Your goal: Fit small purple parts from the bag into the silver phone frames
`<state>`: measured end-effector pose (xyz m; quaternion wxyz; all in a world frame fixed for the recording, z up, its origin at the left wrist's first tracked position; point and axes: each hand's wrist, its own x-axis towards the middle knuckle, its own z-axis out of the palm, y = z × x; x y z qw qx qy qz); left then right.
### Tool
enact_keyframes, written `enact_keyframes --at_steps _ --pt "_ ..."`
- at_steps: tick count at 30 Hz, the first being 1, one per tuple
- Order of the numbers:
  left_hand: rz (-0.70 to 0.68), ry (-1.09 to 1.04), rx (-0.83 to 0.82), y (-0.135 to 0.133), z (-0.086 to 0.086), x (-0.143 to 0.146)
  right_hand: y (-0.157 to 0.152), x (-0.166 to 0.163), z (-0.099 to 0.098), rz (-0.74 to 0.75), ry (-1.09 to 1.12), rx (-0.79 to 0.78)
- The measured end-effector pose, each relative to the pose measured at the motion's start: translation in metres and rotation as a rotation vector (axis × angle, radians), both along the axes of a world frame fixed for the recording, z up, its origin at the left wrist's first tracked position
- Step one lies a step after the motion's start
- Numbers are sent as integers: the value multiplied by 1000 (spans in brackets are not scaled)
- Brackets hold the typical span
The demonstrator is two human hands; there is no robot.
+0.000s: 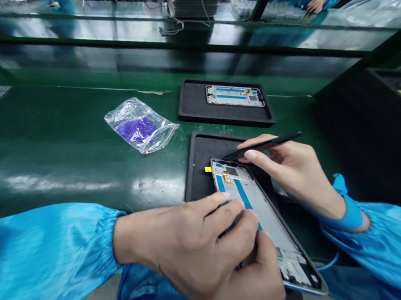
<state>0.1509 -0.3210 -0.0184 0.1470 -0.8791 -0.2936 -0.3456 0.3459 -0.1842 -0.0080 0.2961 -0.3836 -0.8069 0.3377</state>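
Nearest, the left hand (205, 243) is bent around the left side of a phone frame (266, 209), gripping it; how it is held underneath is hidden. The frame slants away, its far end over a black tray (200, 154), its near end reaching out past it. A yellow tab (208, 169) sticks out by the far left corner. The right hand (289, 172) pinches a black pen-like tool (265, 146), the tip at that far end — whether touching, I cannot tell. The step in hand looks like fine work along that edge; the next move probably calls for a firm left grip and a light tip, clear of the orange flex (227, 177). Farther along the bench (51, 126) lie a bag of purple pieces (137, 128) and another tray (193, 99) bearing a second frame (229, 93).
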Motion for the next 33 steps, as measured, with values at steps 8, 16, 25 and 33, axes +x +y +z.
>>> enact_keyframes --at_steps 8,16,25,33 --pt "8 -32 55 2 1 5 2 1 -2 -18 38 -86" --pt "-13 59 52 1 0 -1 -1 -1 1 -14 -31 -7" --pt "1 8 10 2 6 -1 -2 0 -4 -37 -53 64" --pt "-44 53 50 7 10 -7 -2 -1 -5 -33 -9 49"
